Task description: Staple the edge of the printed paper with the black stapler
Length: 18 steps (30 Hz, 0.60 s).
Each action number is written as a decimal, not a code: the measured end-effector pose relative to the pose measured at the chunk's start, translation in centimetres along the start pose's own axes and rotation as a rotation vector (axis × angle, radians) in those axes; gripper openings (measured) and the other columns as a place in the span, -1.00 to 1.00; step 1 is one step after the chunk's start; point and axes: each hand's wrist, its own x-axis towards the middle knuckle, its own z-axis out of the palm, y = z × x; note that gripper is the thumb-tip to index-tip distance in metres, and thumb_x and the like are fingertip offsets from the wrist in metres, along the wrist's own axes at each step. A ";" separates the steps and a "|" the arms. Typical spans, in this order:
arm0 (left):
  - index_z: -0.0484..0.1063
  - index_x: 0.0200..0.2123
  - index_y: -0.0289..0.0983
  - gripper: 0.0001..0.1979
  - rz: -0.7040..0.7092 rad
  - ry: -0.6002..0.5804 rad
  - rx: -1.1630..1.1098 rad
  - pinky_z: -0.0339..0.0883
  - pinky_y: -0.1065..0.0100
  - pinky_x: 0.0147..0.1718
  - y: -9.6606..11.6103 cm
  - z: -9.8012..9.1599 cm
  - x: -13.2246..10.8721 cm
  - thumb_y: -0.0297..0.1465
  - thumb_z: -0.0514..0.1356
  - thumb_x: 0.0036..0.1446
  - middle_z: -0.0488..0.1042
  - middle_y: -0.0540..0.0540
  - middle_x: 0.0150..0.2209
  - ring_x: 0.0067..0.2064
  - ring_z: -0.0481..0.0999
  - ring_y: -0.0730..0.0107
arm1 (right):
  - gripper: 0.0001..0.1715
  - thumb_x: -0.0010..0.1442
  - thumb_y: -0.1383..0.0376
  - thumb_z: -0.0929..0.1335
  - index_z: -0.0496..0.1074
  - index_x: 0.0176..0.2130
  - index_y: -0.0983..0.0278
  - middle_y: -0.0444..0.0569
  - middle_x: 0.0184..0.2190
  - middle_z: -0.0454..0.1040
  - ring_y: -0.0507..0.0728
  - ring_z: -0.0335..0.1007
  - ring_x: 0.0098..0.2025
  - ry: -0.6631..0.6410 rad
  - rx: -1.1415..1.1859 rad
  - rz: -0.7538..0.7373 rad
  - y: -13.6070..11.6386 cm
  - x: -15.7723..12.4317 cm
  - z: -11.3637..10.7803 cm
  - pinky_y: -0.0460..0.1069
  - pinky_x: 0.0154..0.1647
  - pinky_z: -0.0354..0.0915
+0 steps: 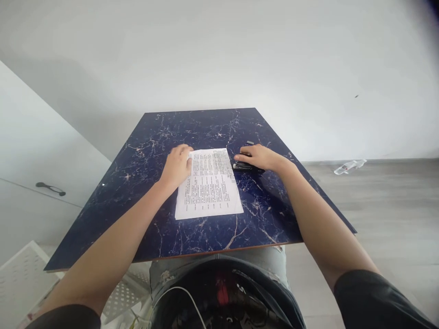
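Note:
A printed sheet of paper [209, 183] lies flat on the dark blue marbled table, its text facing up. My left hand [178, 163] is at the sheet's upper left edge, fingers bent around that edge and thumb on the paper. Just right of the sheet, my right hand [260, 156] is closed over a black stapler [244, 167]. The stapler's front end points left and sits close to the paper's right edge; its rear is partly hidden by my hand. A small grey piece [250, 143], too small to name, lies just beyond my right hand.
The table [202, 235] stands against a white wall, its front edge near my lap. A white cabinet with a dark handle [50, 188] is on the left, above a white perforated rack [24, 274]. A clear plastic item [350, 167] lies on the floor at right.

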 end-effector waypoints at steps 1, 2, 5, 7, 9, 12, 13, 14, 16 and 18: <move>0.46 0.15 -0.26 -0.66 0.060 -0.094 -0.007 0.14 -0.16 0.39 0.1 0.0 0.0 -0.47 0.08 0.36 0.40 -0.30 0.30 0.35 0.33 -0.09 | -0.48 0.33 -0.18 0.35 0.37 -0.30 0.19 0.00 -0.32 0.54 0.17 0.38 -0.39 -0.039 -0.034 -0.025 0.2 -0.1 -0.1 0.10 -0.29 0.22; 0.49 0.13 -0.25 -0.66 0.108 -0.184 -0.021 0.14 -0.15 0.40 0.0 0.2 0.0 -0.45 0.07 0.38 0.41 -0.28 0.31 0.35 0.34 -0.06 | -0.55 0.27 -0.11 0.44 0.37 -0.30 0.19 -0.01 -0.33 0.54 0.15 0.36 -0.41 -0.065 -0.073 -0.041 0.3 -0.1 -0.1 0.09 -0.32 0.21; 0.51 0.18 -0.21 -0.64 0.165 -0.330 -0.067 0.16 -0.14 0.38 -0.2 0.9 -0.1 -0.33 0.11 0.40 0.41 -0.25 0.33 0.36 0.36 -0.05 | -0.70 0.19 0.09 0.49 0.39 -0.30 0.20 0.02 -0.33 0.53 0.16 0.36 -0.41 -0.009 -0.157 -0.018 0.1 0.1 0.0 0.09 -0.37 0.21; 0.50 0.21 -0.18 -0.61 0.173 -0.348 -0.075 0.19 -0.13 0.36 -0.3 1.3 -0.2 -0.28 0.11 0.41 0.42 -0.23 0.32 0.35 0.36 -0.06 | -0.75 0.22 0.11 0.44 0.40 -0.27 0.22 0.06 -0.34 0.51 0.19 0.38 -0.40 0.128 -0.160 0.061 -0.6 0.3 0.2 0.11 -0.40 0.23; 0.49 0.21 -0.16 -0.61 0.169 -0.348 -0.065 0.21 -0.13 0.34 -0.4 1.5 -0.3 -0.24 0.12 0.40 0.43 -0.22 0.32 0.34 0.36 -0.08 | -0.76 0.25 0.12 0.41 0.41 -0.23 0.24 0.09 -0.34 0.50 0.20 0.39 -0.40 0.273 -0.090 0.142 -1.9 0.5 0.5 0.12 -0.43 0.26; 0.49 0.21 -0.14 -0.61 0.158 -0.348 -0.063 0.22 -0.14 0.31 -0.4 1.4 -0.3 -0.21 0.12 0.41 0.43 -0.21 0.31 0.34 0.36 -0.10 | -0.78 0.25 0.15 0.40 0.39 -0.20 0.24 0.11 -0.33 0.52 0.16 0.42 -0.43 0.230 0.131 0.166 -4.8 0.8 1.9 0.11 -0.48 0.31; 0.49 0.20 -0.14 -0.62 0.160 -0.343 -0.065 0.23 -0.14 0.30 -0.4 1.4 -0.2 -0.20 0.12 0.41 0.44 -0.21 0.31 0.34 0.36 -0.10 | -0.79 0.25 0.15 0.40 0.39 -0.22 0.24 0.10 -0.33 0.52 0.16 0.43 -0.44 0.164 0.187 0.142 -5.8 0.9 2.7 0.10 -0.48 0.32; 0.49 0.19 -0.14 -0.63 0.166 -0.336 -0.069 0.23 -0.14 0.30 -0.4 1.3 -0.2 -0.20 0.12 0.41 0.45 -0.20 0.29 0.33 0.37 -0.10 | -0.80 0.23 0.16 0.41 0.38 -0.25 0.23 0.09 -0.35 0.52 0.16 0.44 -0.44 0.119 0.202 0.111 -6.8 1.0 3.6 0.10 -0.47 0.32; 0.49 0.16 -0.14 -0.66 0.184 -0.319 -0.076 0.25 -0.11 0.29 -0.6 1.4 -0.2 -0.26 0.10 0.42 0.48 -0.19 0.26 0.31 0.40 -0.06 | -0.82 0.19 0.19 0.42 0.37 -0.31 0.21 0.09 -0.36 0.53 0.20 0.45 -0.40 0.129 0.148 0.050 -8.5 1.2 5.4 0.10 -0.44 0.30; 0.49 0.14 -0.15 -0.65 0.196 -0.304 -0.078 0.27 -0.09 0.28 -0.8 1.6 -0.2 -0.39 0.02 0.42 0.49 -0.18 0.25 0.28 0.42 -0.02 | -0.81 0.19 0.17 0.42 0.37 -0.32 0.21 0.09 -0.36 0.54 0.24 0.46 -0.35 0.154 0.097 0.022 -9.6 1.4 6.8 0.10 -0.40 0.28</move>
